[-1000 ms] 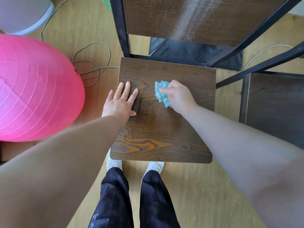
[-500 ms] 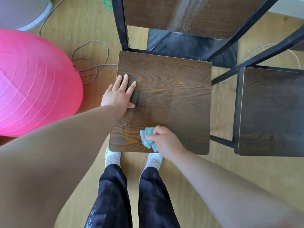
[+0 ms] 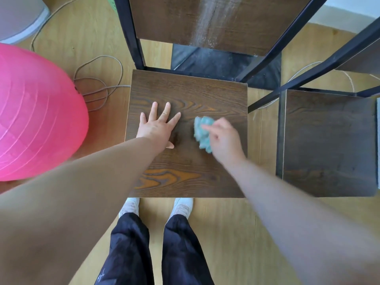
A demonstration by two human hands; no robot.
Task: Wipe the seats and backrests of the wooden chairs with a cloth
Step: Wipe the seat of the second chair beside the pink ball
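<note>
A dark wooden chair seat (image 3: 185, 177) with a black metal frame stands right in front of me. Its wooden backrest (image 3: 216, 21) rises at the top and carries a pale dusty streak. My left hand (image 3: 157, 126) lies flat on the seat's left half, fingers spread. My right hand (image 3: 223, 138) presses a crumpled turquoise cloth (image 3: 202, 131) onto the middle of the seat, slightly blurred. A second dark wooden chair seat (image 3: 329, 145) stands to the right.
A big pink exercise ball (image 3: 37, 116) sits close on the left. A grey cable (image 3: 98, 87) coils on the wooden floor between ball and chair. My feet in white shoes (image 3: 156, 206) stand at the seat's front edge. A grey object (image 3: 20, 17) fills the top left corner.
My right hand with the cloth went from the seat's middle down to its front edge, then back up to the middle. My left hand stayed flat on the seat.
</note>
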